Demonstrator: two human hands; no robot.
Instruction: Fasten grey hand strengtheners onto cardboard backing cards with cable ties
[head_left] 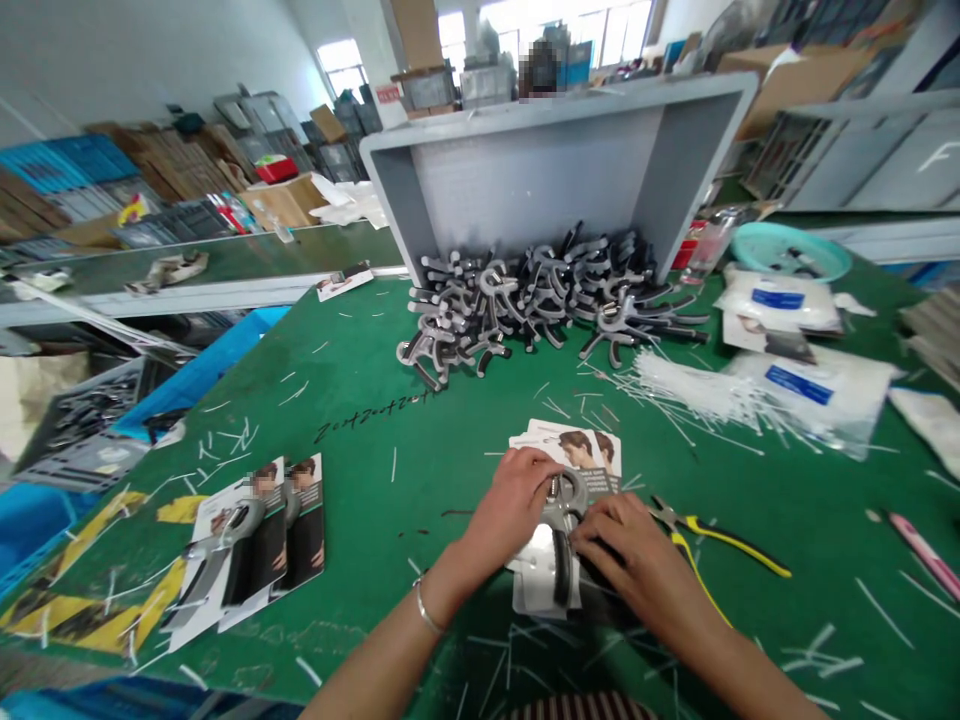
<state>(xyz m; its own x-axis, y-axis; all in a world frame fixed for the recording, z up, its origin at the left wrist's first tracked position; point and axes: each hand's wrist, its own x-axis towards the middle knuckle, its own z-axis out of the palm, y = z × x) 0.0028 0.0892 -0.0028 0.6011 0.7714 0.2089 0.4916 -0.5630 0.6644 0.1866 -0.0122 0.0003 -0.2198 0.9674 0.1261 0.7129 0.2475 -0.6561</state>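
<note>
We look down on a green counter (360,400) littered with white plastic offcuts. At near left, over yellow-and-black hazard tape (97,590), lie two grey hand-grip exercisers (225,540) mounted on printed backing cards. At far centre, a heap of loose grey exercisers (540,300) spills out in front of a tilted grey plastic bin (540,170). At near centre, the person's left hand (510,505), a silver bangle (425,608) on its wrist, curls over the ring end of another grip exerciser (562,520), while the right hand (630,550) closes on it from the other side. Both hands appear shut on it, though the fingers hide the exact hold. It rests on a small stack of printed cards (570,445). Just right of the right hand lie yellow-handled pliers (720,540). Farther right are white cable ties (697,390), white bags with blue labels (810,390) and a teal plastic basin (787,250), with a pink utility knife (926,555) at near right.
</note>
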